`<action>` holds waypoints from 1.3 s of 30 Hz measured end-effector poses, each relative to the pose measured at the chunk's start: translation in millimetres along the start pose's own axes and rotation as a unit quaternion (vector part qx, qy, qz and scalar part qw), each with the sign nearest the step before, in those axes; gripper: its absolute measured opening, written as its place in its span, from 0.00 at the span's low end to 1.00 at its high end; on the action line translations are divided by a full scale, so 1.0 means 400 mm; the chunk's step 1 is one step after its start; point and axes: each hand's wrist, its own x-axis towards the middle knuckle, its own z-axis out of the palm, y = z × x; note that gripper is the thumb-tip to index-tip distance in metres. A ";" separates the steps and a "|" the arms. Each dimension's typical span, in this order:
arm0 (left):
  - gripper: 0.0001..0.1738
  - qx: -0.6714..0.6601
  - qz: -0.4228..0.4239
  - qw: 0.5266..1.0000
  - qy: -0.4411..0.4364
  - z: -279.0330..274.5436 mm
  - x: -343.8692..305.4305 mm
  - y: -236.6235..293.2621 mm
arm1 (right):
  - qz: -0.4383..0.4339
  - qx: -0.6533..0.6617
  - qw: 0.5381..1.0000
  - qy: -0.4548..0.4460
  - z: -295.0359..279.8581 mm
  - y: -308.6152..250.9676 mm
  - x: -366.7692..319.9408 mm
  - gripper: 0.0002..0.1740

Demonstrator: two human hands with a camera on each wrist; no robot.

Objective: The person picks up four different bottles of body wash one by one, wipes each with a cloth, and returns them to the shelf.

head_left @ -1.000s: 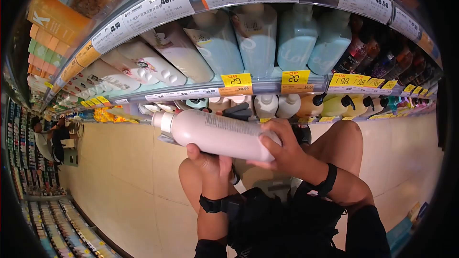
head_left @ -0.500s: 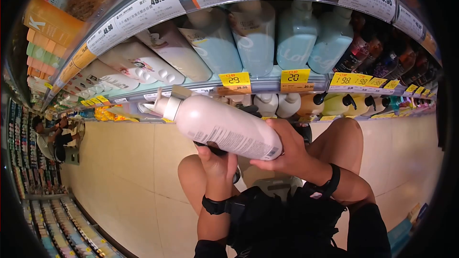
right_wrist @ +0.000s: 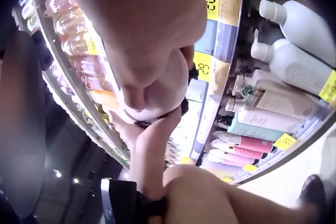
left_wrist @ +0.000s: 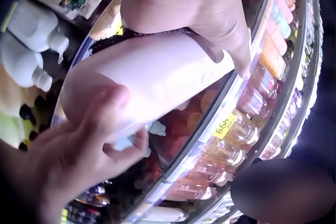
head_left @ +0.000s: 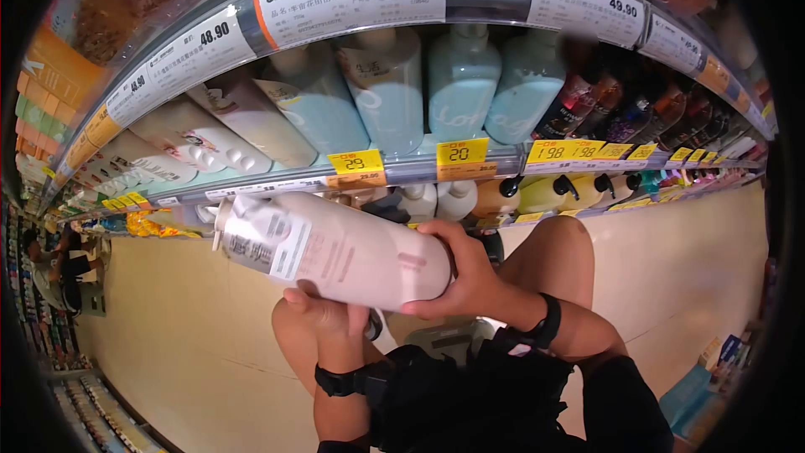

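Observation:
A pale pink pump bottle (head_left: 360, 256) lies tilted across both hands in the head view, pump end to the left. A silvery label (head_left: 264, 239) covers its surface close to the pump, with reddish print further along. My right hand (head_left: 470, 277) grips the base end, thumb below and fingers over the top. Under the body my left hand (head_left: 331, 319) cradles it, thumb along the near side and its other fingers hidden. In the left wrist view the smooth pink bottle (left_wrist: 142, 77) spans between the left hand (left_wrist: 184, 3) and the right hand (left_wrist: 89, 145).
Blue bottles (head_left: 465, 88) line the shelf ahead, above yellow price tags (head_left: 461, 153). Pump bottles (head_left: 541, 195) fill the lower shelf behind the held bottle. Another person (head_left: 50, 264) sits far left in the aisle. My bent knee (head_left: 558, 256) is just right of my right hand.
The pink pump bottle has been rolled over in my hands: fine print and a barcode faced up, and now the silvery label does. The head view has shifted, moving the shelves left.

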 end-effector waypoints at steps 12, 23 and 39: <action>0.47 -0.067 -0.033 0.997 -0.031 -0.046 0.009 -0.006 | 0.391 0.497 0.743 -0.221 -0.031 0.038 0.001 0.48; 0.39 -0.091 -0.059 0.992 0.062 -0.033 0.007 -0.017 | -0.091 -0.026 0.993 0.069 -0.006 0.045 0.003 0.41; 0.45 -0.014 -0.063 0.996 0.059 -0.019 0.006 -0.020 | -0.012 -0.038 0.998 0.047 0.007 0.039 -0.014 0.41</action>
